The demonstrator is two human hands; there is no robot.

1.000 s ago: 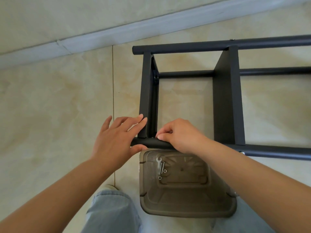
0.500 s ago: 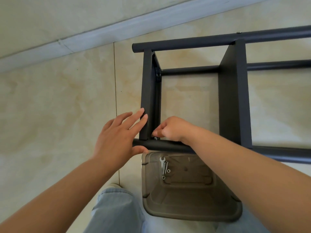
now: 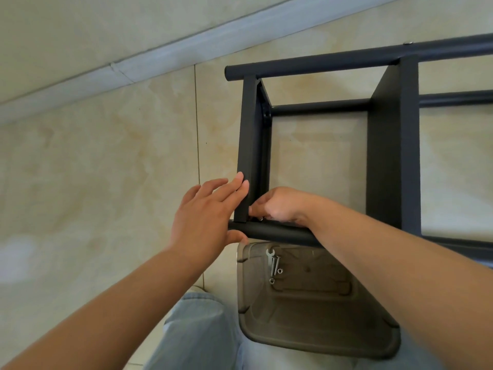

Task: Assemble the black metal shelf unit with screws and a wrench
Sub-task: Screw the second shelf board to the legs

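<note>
Kneeling over the job: a denim knee (image 3: 197, 335) sits nearest, w/ a translucent plastic bin (image 3: 320, 340) just beside it on the tile floor (image 3: 93, 169). Bin holds the spare hardware: small wrench (image 3: 270, 253), screws (image 3: 275, 265) and a couple of nuts, prob. parked there so nothing rolls off and it's within reach.

Next out, the black shelf unit (image 3: 392, 145) lies on its side, near tube (image 3: 280, 232) running above the bin's far rim. L hand (image 3: 205, 217) is spread flat, fingers straight against the end panel (image 3: 248, 145), thumb hooked under the tube; looks like bracing the joint square, not gripping anything. R hand (image 3: 280, 205) is curled at the inside corner, fingertips pinching a small silver fastener (image 3: 260, 218) where panel meets tube; likely hand-starting it before the wrench. Exact part is too small to tell.

Farther: second panel, rear tubes, then the baseboard (image 3: 133, 68) and wall.
</note>
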